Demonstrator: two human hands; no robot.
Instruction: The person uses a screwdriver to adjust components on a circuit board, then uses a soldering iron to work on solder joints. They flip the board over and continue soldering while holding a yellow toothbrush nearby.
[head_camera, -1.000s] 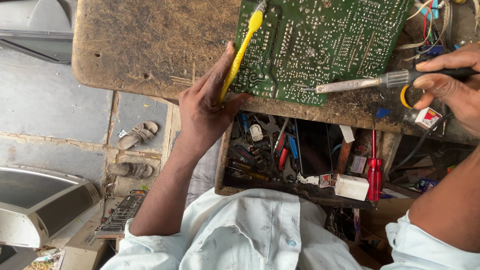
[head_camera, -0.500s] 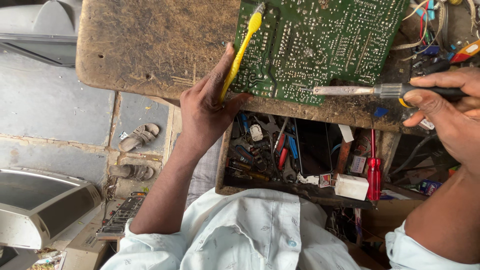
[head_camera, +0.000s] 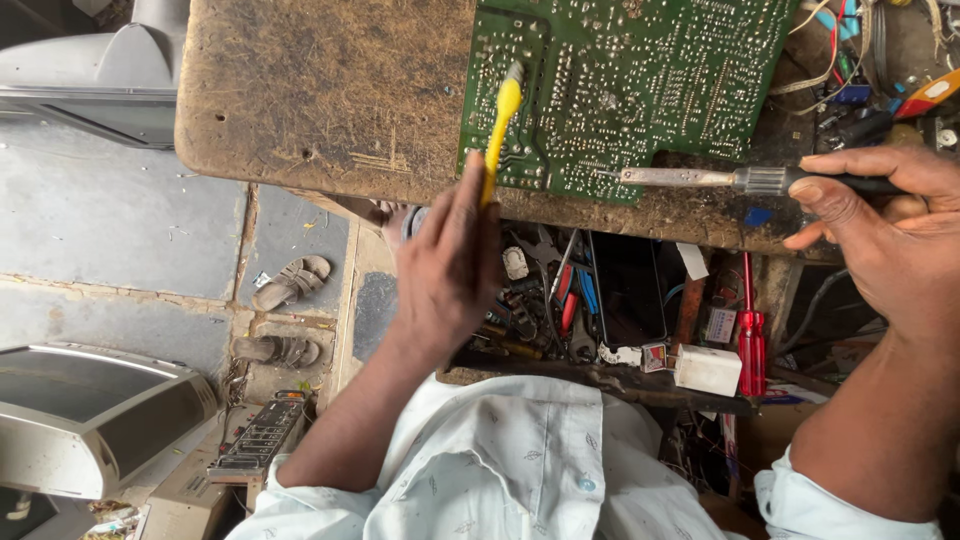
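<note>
On the worn wooden bench, head view only: a green circuit board lies solder side up, overhanging toward the near edge, its surface dense with small silver joints and pale traces.

Left hand: fingers closed around the handle of a yellow toothbrush, held upright across the near left corner of the board. The bristle head rests on or just above the solder side; contact cannot be confirmed.

Right hand: fingers wrapped on the dark grip of a soldering iron. Metal shaft lies nearly level, tip touching or just short of the board's near edge, well to the right of the brush.

Progress, as a judgement: both tools are at the board, so work on the joints looks under way, not finished. No cleaned patch or fresh joint can be told apart at this size; how much remains cannot be read.

Materials: bench top rough, scuffed, brown and dusty, edge chipped. Board rigid, matte green. Brush is smooth plastic. Below the bench, an open drawer holds crowded hand tools, a red-handled screwdriver and a small white box. Coloured wires tangle at the far right. Grey concrete floor at left, with a pair of sandals.
</note>
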